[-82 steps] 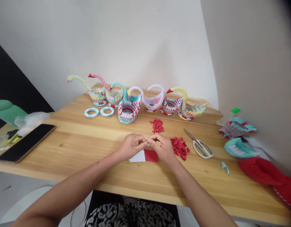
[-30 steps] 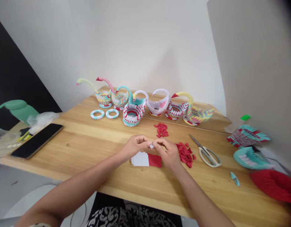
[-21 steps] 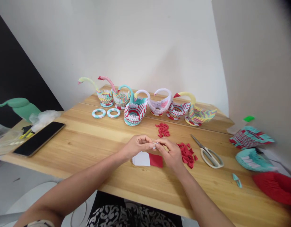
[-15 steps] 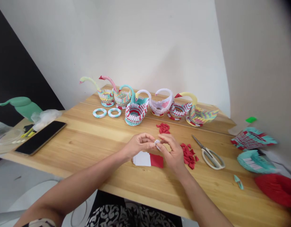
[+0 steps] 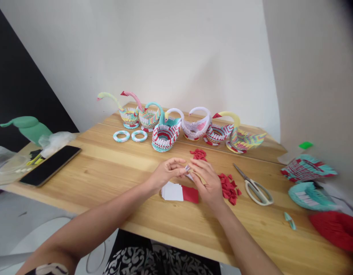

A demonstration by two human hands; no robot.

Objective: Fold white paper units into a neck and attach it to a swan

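Note:
Between the fingertips of both hands is a small folded piece of white paper (image 5: 188,168). My left hand (image 5: 167,173) pinches its left side, fingers curled. My right hand (image 5: 206,179) grips it from the right and partly covers it. Just below the hands lie a stack of white paper rectangles (image 5: 172,191) and a red paper piece (image 5: 190,194) beside it. Small folded red pieces (image 5: 229,189) are heaped right of my right hand, and a smaller red pile (image 5: 198,154) sits behind the hands.
Several folded-paper swan baskets (image 5: 165,135) line the back of the wooden table (image 5: 107,160), with two paper rings (image 5: 121,136) near them. Scissors (image 5: 255,189) lie at the right, near more paper models (image 5: 311,196). A phone (image 5: 50,166) and a green object (image 5: 29,129) are at the left.
The fingers of both hands have shifted slightly around the white paper, and more of its length now shows below the fingertips. The view has barely moved.

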